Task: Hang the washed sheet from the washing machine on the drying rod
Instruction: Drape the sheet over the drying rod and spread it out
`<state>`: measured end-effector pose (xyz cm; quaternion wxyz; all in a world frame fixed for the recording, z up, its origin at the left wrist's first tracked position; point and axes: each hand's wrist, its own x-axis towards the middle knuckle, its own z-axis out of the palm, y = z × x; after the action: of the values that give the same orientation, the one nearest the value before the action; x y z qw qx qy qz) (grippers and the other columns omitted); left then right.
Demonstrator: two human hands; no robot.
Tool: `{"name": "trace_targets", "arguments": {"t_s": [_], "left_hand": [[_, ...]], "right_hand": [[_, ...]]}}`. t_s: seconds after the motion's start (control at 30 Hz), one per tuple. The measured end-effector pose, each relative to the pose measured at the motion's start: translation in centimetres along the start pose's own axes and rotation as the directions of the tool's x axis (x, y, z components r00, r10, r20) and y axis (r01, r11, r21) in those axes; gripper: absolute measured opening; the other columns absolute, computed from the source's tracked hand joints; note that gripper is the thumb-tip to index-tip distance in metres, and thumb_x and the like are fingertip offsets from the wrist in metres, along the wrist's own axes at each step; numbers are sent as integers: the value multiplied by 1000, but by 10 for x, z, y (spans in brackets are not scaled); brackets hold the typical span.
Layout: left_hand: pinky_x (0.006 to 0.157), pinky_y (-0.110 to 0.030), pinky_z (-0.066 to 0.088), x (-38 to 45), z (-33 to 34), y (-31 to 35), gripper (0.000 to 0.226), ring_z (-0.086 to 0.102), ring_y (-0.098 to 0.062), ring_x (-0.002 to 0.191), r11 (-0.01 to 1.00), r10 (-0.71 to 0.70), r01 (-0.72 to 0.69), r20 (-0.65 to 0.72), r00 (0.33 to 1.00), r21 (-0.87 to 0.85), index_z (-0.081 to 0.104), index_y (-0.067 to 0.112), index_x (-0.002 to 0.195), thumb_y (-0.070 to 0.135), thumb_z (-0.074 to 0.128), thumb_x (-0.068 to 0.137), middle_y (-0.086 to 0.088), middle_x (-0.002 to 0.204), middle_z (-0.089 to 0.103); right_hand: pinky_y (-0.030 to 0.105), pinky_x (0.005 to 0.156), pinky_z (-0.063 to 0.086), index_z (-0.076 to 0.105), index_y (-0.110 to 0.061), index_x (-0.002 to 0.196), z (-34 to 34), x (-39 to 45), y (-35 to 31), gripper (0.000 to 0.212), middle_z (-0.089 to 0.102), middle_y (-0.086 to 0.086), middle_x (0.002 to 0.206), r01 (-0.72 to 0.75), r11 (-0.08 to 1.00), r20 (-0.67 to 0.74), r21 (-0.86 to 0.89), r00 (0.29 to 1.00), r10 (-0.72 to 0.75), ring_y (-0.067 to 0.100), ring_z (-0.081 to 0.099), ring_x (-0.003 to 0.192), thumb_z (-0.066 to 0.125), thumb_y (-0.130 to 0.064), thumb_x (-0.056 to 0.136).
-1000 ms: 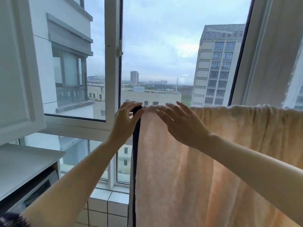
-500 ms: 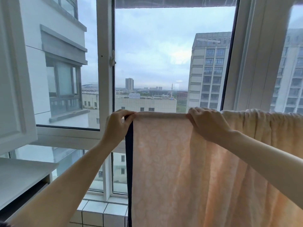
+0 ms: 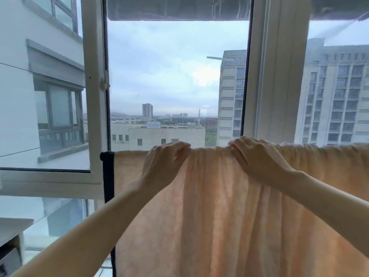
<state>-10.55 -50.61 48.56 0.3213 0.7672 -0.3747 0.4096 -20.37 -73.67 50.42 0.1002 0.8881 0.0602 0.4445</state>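
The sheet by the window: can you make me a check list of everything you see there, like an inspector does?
Surface: no table; a white ledge shows at the lower left.
Job's things: the peach sheet with a dark edge strip hangs over the rod, which is hidden under it. It lies flat near the dark edge and is bunched into folds between and right of the hands.
Clutter: nothing seen.
Grippers: the left hand and the right hand each grip the sheet's top fold.
Cables: nothing seen.
Surroundings: white window frame, tall buildings and a cloudy sky outside.
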Motion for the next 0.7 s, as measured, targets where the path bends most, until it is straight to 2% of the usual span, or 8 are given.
{"name": "trace_targets", "arguments": {"t_s": [0.1, 0.17, 0.23, 0.3, 0.4, 0.47, 0.63, 0.7], "left_hand": [[73, -35, 51, 8, 19, 17, 44, 61, -15, 58, 983, -179, 180, -68, 982, 20, 67, 18, 71, 45, 42, 97, 7, 56, 62], [76, -35, 45, 6, 30, 22, 50, 48, -9, 48, 975, -190, 199, -100, 977, 98, 51, 19, 54, 43, 45, 97, 10, 42, 44], [76, -36, 42, 5, 35, 22, 51, 43, -4, 49, 963, -200, 219, -131, 971, 156, 44, 21, 51, 42, 45, 97, 10, 42, 40], [69, -34, 39, 6, 37, 21, 53, 43, -3, 52, 954, -220, 246, -154, 963, 171, 46, 17, 51, 44, 43, 97, 9, 43, 42], [64, -31, 31, 9, 42, 25, 55, 48, -6, 54, 946, -240, 273, -187, 953, 178, 47, 12, 51, 45, 37, 93, 6, 45, 47], [65, -31, 30, 11, 46, 32, 56, 49, -10, 52, 935, -262, 297, -188, 947, 194, 44, 12, 50, 45, 38, 94, 2, 46, 48], [72, -33, 35, 18, 52, 55, 56, 47, -11, 50, 907, -321, 346, -136, 937, 239, 38, 18, 47, 38, 44, 98, 5, 43, 41], [76, -33, 36, 18, 50, 56, 56, 49, -10, 52, 893, -347, 367, -121, 930, 261, 42, 16, 48, 40, 43, 98, 5, 44, 44]], "right_hand": [[37, 75, 53, 56, -16, 119, 2, -14, 25, 42, 67, 3, 96, 87, 991, 12, -98, 996, -86, 21, 66, 79, 29, -41, 100], [38, 70, 54, 54, -14, 118, 3, -22, 48, 41, 66, 5, 91, 114, 985, 13, -130, 994, -113, 22, 65, 75, 31, -42, 99], [38, 67, 53, 56, -12, 110, 3, -31, 76, 38, 64, 5, 86, 128, 978, -15, -162, 991, -132, 23, 63, 71, 33, -40, 98], [37, 63, 49, 57, -11, 102, 4, -40, 104, 35, 61, 5, 80, 136, 971, -74, -198, 985, -153, 24, 60, 66, 34, -35, 98], [37, 63, 45, 58, -9, 103, 5, -56, 142, 33, 58, 5, 79, 149, 962, -97, -230, 980, -175, 24, 57, 65, 35, -32, 98], [38, 63, 45, 59, -9, 97, 2, -63, 158, 34, 57, 6, 78, 133, 964, -94, -231, 983, -158, 25, 56, 65, 34, -32, 97], [36, 61, 47, 59, -11, 79, -13, -65, 159, 47, 60, 4, 68, 20, 993, -93, -117, 995, -31, 23, 55, 54, 28, -43, 94], [35, 61, 48, 62, -13, 85, -14, -59, 145, 47, 64, 2, 75, -10, 997, -103, -77, 995, 2, 20, 58, 56, 33, -50, 94]]}}
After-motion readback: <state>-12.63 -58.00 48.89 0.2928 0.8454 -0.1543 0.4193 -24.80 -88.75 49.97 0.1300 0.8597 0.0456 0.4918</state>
